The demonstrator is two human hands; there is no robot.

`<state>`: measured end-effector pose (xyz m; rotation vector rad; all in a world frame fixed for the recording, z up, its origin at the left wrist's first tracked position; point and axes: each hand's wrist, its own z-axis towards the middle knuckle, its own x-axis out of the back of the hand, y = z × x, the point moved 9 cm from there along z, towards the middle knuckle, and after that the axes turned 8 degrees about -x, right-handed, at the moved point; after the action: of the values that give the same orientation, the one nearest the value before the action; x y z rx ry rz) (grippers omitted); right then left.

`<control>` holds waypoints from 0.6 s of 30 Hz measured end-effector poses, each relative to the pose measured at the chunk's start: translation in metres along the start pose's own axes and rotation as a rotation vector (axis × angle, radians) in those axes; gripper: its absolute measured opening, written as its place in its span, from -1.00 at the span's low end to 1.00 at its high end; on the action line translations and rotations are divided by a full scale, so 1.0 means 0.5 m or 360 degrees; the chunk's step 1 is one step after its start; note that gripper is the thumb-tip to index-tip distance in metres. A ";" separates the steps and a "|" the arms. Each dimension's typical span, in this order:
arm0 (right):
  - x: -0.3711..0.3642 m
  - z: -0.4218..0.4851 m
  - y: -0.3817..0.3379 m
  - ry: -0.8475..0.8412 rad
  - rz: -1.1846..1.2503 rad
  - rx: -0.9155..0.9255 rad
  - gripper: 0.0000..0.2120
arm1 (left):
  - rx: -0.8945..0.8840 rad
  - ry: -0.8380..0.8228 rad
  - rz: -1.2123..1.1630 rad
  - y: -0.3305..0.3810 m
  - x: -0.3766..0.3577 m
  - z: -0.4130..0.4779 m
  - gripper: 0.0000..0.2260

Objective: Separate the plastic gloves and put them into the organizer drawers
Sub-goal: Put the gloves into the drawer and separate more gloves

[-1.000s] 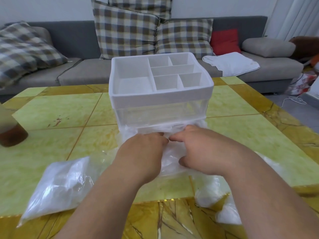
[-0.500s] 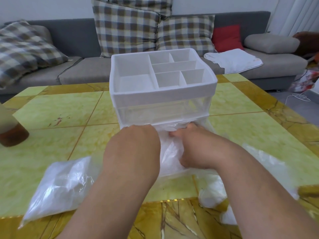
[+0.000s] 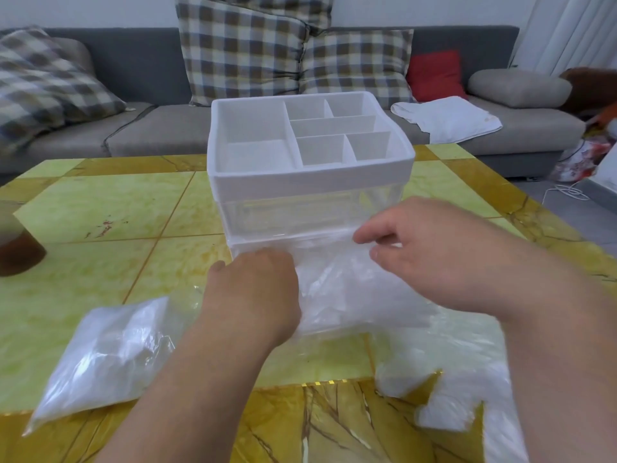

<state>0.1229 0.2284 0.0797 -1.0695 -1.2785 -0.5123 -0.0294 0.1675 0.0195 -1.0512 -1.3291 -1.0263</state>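
Head view: organizer [image 3: 310,182] stands mid-table [image 3: 100,208], a boxy white unit w/ rounded corners. Its open top tray is split by thin walls into one big compartment on the left & five smaller ones on the right. Below the matte white band is a clear, glossy drawer [image 3: 300,212] front, w/ the yellow tabletop showing thru it. Gloves [image 3: 350,289] are a crumpled heap of thin, see-thru film, shiny & creased, piled against the organizer's lowest level. Can't tell if they sit inside a pulled-out bottom drawer or on the table. L hand [image 3: 253,289] is palm-down, its back to the camera, wrist bent, resting on the heap's left side. Thumb shows at the left edge, other fingers are hidden under the hand, so the grip can't be told. R hand [image 3: 434,252] is raised over the heap's right, at the organizer's lower right corner, fingers lightly bent. Forefinger & thumb point left w/ a small gap; can't tell if film is nipped betw. them. Bag [image 3: 107,355], soft clear plastic stuffed w/ whitish film, lies flat near-left. More film [image 3: 444,372] spreads near-right, partly under the R forearm. The table is glossy, w/ yellow-green marbled squares & gold veined bands. Behind it is a grey fabric sofa [image 3: 140,61] w/ checked cushions [image 3: 240,48], a red cushion [image 3: 434,75] & a folded white cloth [image 3: 447,118].
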 end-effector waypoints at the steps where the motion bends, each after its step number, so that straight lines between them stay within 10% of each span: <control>1: 0.019 -0.012 0.000 0.0039 0.0000 -0.0025 -0.77 | 0.0005 0.0006 0.0018 0.000 0.003 -0.001 -0.63; 12: -0.118 -0.037 -0.013 -0.0517 -0.0468 -0.0043 -0.51 | -0.0099 0.0339 0.0258 0.063 0.084 -0.034 -0.80; 18: -0.063 -0.041 0.006 -0.0387 -0.0186 0.0071 -0.39 | -0.0293 -0.0032 -0.0720 0.088 0.023 -0.003 -0.56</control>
<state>0.1273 0.2047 0.0510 -1.0472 -1.5664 -0.4490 0.0139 0.1765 0.0312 -0.9132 -1.5507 -1.5000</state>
